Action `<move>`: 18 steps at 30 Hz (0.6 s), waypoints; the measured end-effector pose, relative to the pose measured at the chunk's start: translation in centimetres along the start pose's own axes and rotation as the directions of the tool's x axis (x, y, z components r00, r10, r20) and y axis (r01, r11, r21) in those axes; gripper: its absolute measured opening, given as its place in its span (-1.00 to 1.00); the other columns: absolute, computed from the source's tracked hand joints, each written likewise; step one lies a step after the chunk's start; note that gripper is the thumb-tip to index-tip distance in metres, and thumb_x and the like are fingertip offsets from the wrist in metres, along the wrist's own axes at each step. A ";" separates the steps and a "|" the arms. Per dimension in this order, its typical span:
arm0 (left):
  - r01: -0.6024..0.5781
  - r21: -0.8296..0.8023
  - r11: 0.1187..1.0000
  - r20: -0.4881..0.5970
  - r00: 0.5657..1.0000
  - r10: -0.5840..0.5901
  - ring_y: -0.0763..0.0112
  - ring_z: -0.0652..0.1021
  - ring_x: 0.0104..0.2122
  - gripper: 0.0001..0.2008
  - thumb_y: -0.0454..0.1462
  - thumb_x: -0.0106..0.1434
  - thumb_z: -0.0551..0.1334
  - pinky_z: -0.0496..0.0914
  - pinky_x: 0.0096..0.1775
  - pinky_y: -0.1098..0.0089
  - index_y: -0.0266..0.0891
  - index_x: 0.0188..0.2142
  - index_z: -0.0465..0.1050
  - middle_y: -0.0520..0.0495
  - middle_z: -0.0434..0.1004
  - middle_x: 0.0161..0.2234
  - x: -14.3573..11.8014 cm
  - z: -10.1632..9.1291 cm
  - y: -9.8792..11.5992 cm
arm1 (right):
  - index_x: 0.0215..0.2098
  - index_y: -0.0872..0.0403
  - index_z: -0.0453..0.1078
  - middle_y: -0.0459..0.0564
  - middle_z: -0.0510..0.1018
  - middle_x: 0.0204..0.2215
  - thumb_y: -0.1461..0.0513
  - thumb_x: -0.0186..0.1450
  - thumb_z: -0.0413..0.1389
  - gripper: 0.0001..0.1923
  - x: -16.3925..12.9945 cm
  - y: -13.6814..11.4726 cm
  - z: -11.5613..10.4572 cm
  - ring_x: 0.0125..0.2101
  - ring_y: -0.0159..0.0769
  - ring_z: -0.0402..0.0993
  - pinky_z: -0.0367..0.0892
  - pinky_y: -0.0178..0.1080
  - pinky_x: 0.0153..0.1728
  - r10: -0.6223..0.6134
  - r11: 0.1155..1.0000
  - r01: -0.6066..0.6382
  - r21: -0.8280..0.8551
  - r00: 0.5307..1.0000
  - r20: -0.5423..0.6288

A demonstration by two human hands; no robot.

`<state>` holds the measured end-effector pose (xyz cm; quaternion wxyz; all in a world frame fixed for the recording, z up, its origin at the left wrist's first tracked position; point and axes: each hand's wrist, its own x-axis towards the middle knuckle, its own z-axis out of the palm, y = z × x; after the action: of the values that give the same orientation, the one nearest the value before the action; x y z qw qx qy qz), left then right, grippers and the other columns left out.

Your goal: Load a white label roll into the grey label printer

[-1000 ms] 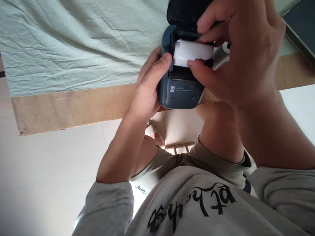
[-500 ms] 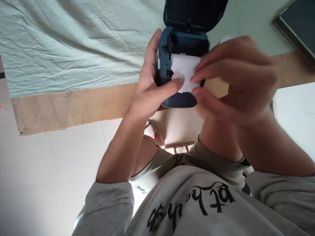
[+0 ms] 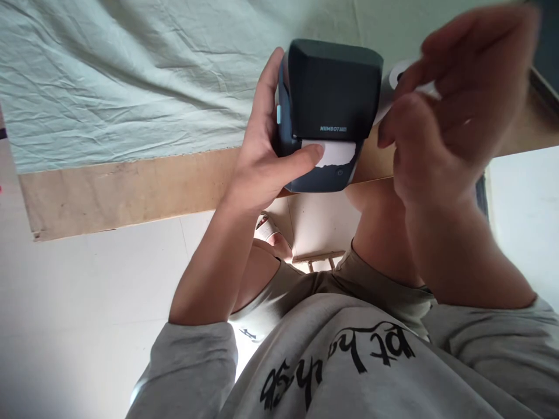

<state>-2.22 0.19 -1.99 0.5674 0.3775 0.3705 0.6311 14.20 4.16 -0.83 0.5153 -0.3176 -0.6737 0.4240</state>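
My left hand [image 3: 266,157] grips a dark blue label printer [image 3: 286,125] by its left side, fingers along the edge. Its thumb presses on a white paper strip [image 3: 343,152] that sticks out at the front with a ragged edge. The printer's black lid [image 3: 336,87] lies down over the body, and a gap shows along its left side. To the right, my right hand [image 3: 454,110] is raised off the printer, blurred, with fingers apart and nothing seen in them. Behind its fingertips is a white roll [image 3: 385,96], partly hidden.
A pale green cloth [image 3: 131,75] covers the table, whose bare wooden edge [image 3: 131,183] runs along the front. A dark flat object [image 3: 545,58] lies at the far right, partly behind my hand. My legs and a sandal [image 3: 265,228] show below.
The printer's lid has swung down from upright over the paper compartment. My right hand has left the paper and moved right and up. My left hand stays on the printer.
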 end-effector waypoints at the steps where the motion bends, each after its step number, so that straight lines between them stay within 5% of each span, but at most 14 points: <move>1: 0.001 -0.019 1.000 -0.008 1.000 -0.001 0.32 0.32 0.13 -0.42 -0.49 -0.17 0.26 0.37 -0.02 0.44 0.00 -0.13 0.39 0.11 0.39 0.00 -0.1 0.2 0.2 | -0.19 0.04 0.22 -0.13 0.19 -0.20 0.26 0.19 0.06 -0.79 -0.3 0.4 0.2 -0.43 -0.78 0.14 0.08 -0.55 -0.54 -0.040 0.999 0.039 -0.026 0.999 -0.017; 5: 0.013 -0.035 0.999 -0.034 0.999 -0.014 0.37 0.31 0.13 -0.57 -0.50 0.07 -0.04 0.29 -0.06 0.42 -0.24 -0.13 0.41 0.15 0.35 -0.08 -0.6 1.1 0.9 | -0.29 0.09 0.15 -0.16 0.14 -0.39 0.20 0.11 0.16 -0.71 -0.7 1.5 0.7 -0.57 -0.83 0.03 -0.07 -0.53 -0.61 -0.034 0.998 0.035 -0.049 0.999 0.016; 8: 0.028 0.011 1.000 -0.055 0.998 -0.027 0.46 0.50 -0.19 -0.86 -0.28 0.10 0.21 0.39 -0.19 0.48 -0.25 -0.31 0.41 0.03 0.43 -0.30 -0.6 1.2 0.7 | -0.34 0.10 0.09 -0.17 0.03 -0.51 0.13 0.11 0.15 -0.67 -0.6 1.4 1.0 -0.61 -0.81 -0.03 -0.10 -0.53 -0.61 0.050 0.997 -0.045 -0.062 0.997 0.067; 10: 0.054 0.036 0.998 -0.041 0.998 -0.053 0.51 0.46 -0.35 -0.82 -0.20 0.08 0.25 0.38 -0.31 0.48 -0.24 -0.35 0.37 -0.01 0.39 -0.39 -0.4 1.0 0.4 | -0.40 0.12 0.05 -0.16 0.00 -0.54 0.13 0.11 0.15 -0.65 -0.5 1.2 1.1 -0.60 -0.79 -0.04 -0.11 -0.53 -0.60 0.063 0.995 -0.058 -0.078 0.996 0.064; 15: 0.008 0.017 1.000 0.079 0.997 -0.009 0.55 0.43 -0.35 -0.79 -0.20 0.12 0.20 0.34 -0.31 0.48 -0.19 -0.25 0.29 0.02 0.33 -0.37 0.1 0.3 -0.2 | -0.56 0.16 -0.07 -0.16 0.04 -0.62 0.12 0.09 0.17 -0.53 -0.2 1.2 1.3 -0.58 -0.72 -0.05 -0.14 -0.47 -0.58 0.126 0.992 -0.125 -0.014 0.986 0.110; 18: 0.022 0.001 1.000 -0.017 1.000 -0.022 0.56 0.42 -0.40 -0.84 -0.24 0.13 0.18 0.30 -0.36 0.50 -0.19 -0.27 0.28 0.01 0.35 -0.38 -0.1 0.8 0.1 | -0.61 0.15 -0.13 -0.18 0.03 -0.67 0.05 0.04 0.19 -0.44 0.0 1.5 1.3 -0.63 -0.69 -0.09 -0.17 -0.42 -0.61 0.162 0.979 -0.180 0.099 0.973 0.162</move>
<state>-1.54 0.11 -1.57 0.5710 0.3685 0.3799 0.6275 12.96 4.53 -2.27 0.4406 -0.3113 -0.6563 0.5275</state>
